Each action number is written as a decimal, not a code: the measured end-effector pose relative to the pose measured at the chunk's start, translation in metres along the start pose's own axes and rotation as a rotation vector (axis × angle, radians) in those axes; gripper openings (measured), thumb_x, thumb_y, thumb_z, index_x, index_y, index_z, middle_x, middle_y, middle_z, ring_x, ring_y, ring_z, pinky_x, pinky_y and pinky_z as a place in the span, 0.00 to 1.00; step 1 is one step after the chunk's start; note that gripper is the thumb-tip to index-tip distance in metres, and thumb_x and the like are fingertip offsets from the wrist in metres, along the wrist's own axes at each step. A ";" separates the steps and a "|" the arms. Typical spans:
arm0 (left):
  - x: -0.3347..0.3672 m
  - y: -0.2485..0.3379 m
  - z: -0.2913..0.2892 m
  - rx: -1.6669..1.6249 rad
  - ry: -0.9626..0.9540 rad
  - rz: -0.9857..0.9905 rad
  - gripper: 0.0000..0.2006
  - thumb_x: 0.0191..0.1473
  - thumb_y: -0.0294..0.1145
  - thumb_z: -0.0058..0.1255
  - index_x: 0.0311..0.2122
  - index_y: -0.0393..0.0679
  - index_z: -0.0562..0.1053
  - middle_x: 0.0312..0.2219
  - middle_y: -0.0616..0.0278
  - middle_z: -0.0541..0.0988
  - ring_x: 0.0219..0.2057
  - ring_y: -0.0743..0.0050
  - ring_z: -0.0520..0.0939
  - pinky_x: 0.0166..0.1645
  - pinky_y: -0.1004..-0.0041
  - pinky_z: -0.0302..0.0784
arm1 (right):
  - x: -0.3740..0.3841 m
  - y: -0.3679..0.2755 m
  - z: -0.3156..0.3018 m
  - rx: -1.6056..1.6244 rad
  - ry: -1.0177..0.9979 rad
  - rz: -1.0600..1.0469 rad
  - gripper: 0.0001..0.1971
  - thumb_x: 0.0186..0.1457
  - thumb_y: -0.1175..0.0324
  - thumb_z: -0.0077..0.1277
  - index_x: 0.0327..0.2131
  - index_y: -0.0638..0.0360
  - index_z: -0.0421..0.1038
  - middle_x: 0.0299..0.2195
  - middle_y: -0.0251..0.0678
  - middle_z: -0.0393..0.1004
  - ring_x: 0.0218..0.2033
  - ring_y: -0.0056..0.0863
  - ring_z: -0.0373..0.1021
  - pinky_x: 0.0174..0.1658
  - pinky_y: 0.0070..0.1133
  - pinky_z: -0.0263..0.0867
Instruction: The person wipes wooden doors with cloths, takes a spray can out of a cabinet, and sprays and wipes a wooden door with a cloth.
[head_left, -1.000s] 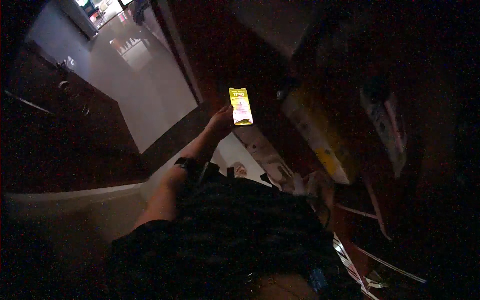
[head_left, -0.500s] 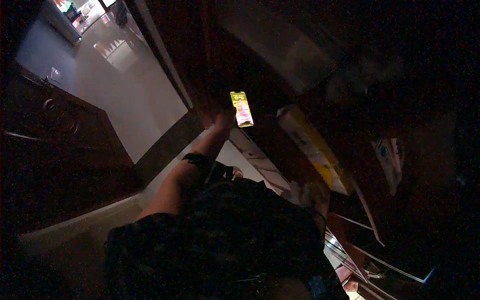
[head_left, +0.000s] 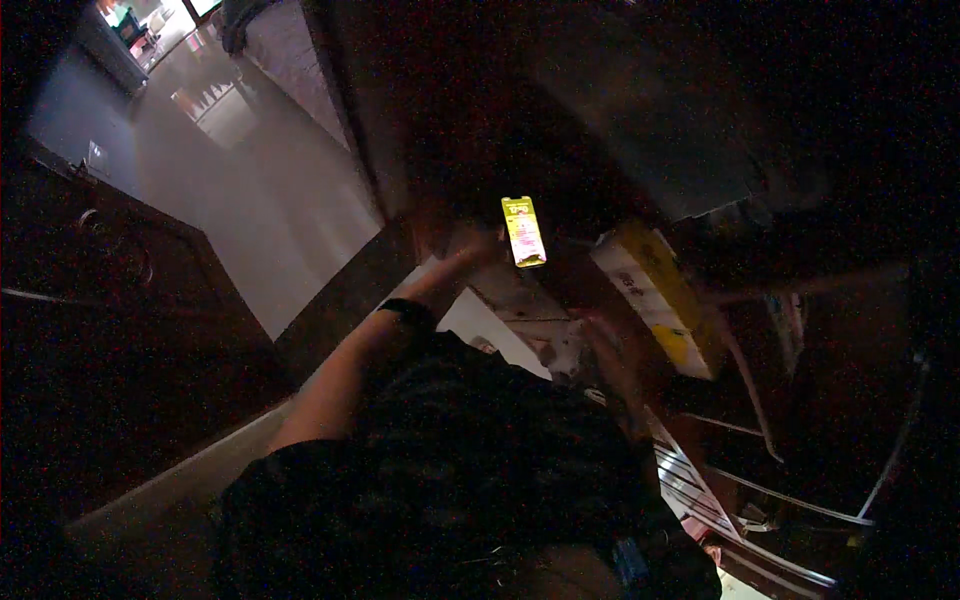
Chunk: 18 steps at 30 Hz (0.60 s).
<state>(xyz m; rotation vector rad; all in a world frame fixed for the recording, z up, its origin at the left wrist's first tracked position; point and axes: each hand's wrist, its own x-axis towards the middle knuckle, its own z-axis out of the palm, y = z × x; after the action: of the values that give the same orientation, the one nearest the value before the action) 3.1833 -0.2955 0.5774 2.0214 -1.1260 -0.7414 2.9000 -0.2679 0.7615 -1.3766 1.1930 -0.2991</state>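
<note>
Head view: one smartphone point(head_left: 525, 232), lit yellow and white, gripped at its left edge by the left hand point(head_left: 488, 246); one dark wristband point(head_left: 408, 311), same side; right hand point(head_left: 600, 334), dim and blurred, grip impossible to tell; one yellow-and-white carton point(head_left: 638, 284), right of the smartphone

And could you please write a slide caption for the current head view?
In near darkness, the left hand holds a lit phone left of a yellow-and-white box.
</note>
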 end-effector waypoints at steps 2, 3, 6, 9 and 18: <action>-0.012 -0.012 -0.020 -0.091 -0.063 0.191 0.25 0.50 0.40 0.57 0.53 0.45 0.69 0.48 0.55 0.75 0.49 0.61 0.76 0.51 0.64 0.72 | -0.006 -0.027 0.032 -0.003 -0.056 -0.069 0.15 0.59 0.59 0.48 0.42 0.59 0.73 0.34 0.32 0.74 0.33 0.18 0.68 0.35 0.19 0.64; -0.020 -0.021 -0.033 -0.139 -0.113 0.318 0.26 0.50 0.39 0.57 0.54 0.45 0.68 0.49 0.55 0.74 0.49 0.61 0.75 0.52 0.64 0.71 | -0.002 -0.028 0.045 -0.127 -0.048 -0.201 0.14 0.60 0.60 0.48 0.41 0.59 0.73 0.33 0.31 0.74 0.32 0.18 0.68 0.36 0.19 0.65; -0.055 -0.050 -0.067 -0.236 -0.317 0.748 0.28 0.50 0.37 0.58 0.57 0.45 0.65 0.51 0.55 0.73 0.52 0.61 0.74 0.54 0.65 0.70 | 0.021 -0.056 0.091 -0.279 -0.098 -0.375 0.14 0.61 0.60 0.45 0.42 0.59 0.72 0.34 0.35 0.75 0.33 0.25 0.71 0.39 0.24 0.67; -0.163 0.004 -0.159 -0.511 -0.560 0.345 0.41 0.49 0.26 0.60 0.65 0.45 0.49 0.61 0.58 0.58 0.62 0.65 0.58 0.63 0.63 0.57 | 0.067 -0.054 0.146 -0.322 -0.082 -0.525 0.15 0.61 0.61 0.42 0.43 0.61 0.71 0.36 0.45 0.74 0.37 0.40 0.72 0.42 0.35 0.69; -0.111 -0.160 -0.255 -1.195 -0.020 0.174 0.35 0.47 0.25 0.59 0.60 0.44 0.57 0.52 0.59 0.68 0.53 0.66 0.70 0.56 0.64 0.68 | 0.223 -0.103 0.387 0.233 -0.374 -0.067 0.20 0.63 0.52 0.42 0.40 0.61 0.71 0.34 0.35 0.74 0.34 0.27 0.70 0.40 0.25 0.67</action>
<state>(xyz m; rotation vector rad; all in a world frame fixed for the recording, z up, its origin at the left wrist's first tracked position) 3.3994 -0.0622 0.6177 0.8934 -0.5782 -1.0033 3.3442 -0.2399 0.6524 -1.2057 0.7791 -0.2083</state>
